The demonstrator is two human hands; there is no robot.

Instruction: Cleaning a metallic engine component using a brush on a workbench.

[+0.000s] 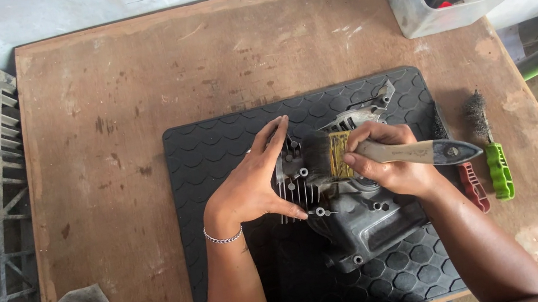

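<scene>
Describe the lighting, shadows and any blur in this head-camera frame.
Head view: soft, even daylight, no hard glare; only faint shadows under the left hand and right hand on the black mat. The paintbrush and engine part look sharp; the table edges bow slightly from wide-lens distortion.

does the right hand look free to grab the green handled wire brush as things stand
Probably not at once: the right hand is closed around the paintbrush. The green-handled wire brush lies uncovered just beside it on the wooden table, so the path itself looks clear.
</scene>
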